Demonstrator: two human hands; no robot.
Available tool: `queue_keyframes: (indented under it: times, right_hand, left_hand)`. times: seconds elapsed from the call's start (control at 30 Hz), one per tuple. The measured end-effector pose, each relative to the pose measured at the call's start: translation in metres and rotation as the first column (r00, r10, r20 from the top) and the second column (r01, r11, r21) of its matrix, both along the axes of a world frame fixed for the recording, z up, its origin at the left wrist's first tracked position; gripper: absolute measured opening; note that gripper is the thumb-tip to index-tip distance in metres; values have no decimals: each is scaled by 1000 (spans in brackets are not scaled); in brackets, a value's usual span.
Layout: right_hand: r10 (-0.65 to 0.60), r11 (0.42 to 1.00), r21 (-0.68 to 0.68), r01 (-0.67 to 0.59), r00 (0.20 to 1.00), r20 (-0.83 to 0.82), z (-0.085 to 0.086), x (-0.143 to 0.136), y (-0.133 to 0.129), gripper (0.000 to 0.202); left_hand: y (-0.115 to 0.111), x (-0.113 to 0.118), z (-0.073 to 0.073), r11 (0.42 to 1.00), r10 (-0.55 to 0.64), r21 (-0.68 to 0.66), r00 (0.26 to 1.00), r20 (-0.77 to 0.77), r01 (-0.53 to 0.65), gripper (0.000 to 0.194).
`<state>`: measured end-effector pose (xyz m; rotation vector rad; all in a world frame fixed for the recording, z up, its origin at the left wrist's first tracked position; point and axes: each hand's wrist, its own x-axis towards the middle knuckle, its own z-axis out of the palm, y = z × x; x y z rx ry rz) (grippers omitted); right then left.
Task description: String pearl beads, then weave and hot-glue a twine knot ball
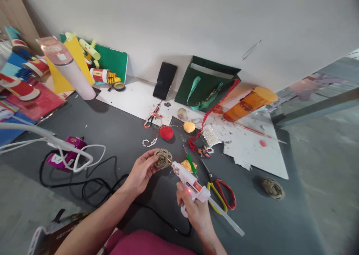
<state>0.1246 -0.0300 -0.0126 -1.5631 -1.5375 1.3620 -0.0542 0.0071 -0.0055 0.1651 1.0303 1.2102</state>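
Note:
My left hand (143, 169) pinches a coiled, brownish-grey twine rosette (162, 159) by its edge. In my right hand (196, 210) is a white hot glue gun (187, 176), gripped by its handle with its red light lit. The nozzle touches or nearly touches the rosette's right edge; I cannot tell which. A long clear glue stick (228, 217) sticks out of the gun's back. Just beyond the gun lie a green-handled tool (191, 163) and a yellow crumpled piece (186, 166). Scissors (221, 191) with red and yellow handles rest right of the gun.
A ball of twine (273, 188) sits at the right. Red yarn (166, 132), an orange ball (189, 126), bead strings and white board (260, 154) lie ahead. Behind stand a phone (165, 80), a green bag (206, 85) and an orange jar (249, 104). Cables and a purple power strip (66, 154) are left.

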Motion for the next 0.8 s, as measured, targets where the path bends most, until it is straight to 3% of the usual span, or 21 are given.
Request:
queue_keyframes:
  times: [0.5, 0.8]
  right_hand:
    - [-60, 998, 16, 62, 993, -99, 4, 0, 2, 55]
    - [-66, 997, -36, 65, 997, -40, 9, -6, 5, 59]
  left_hand:
    - [0, -1, -4, 1000, 22, 13, 999, 24, -23, 29]
    - [-3, -2, -6, 998, -12, 60, 1000, 16, 11, 31]
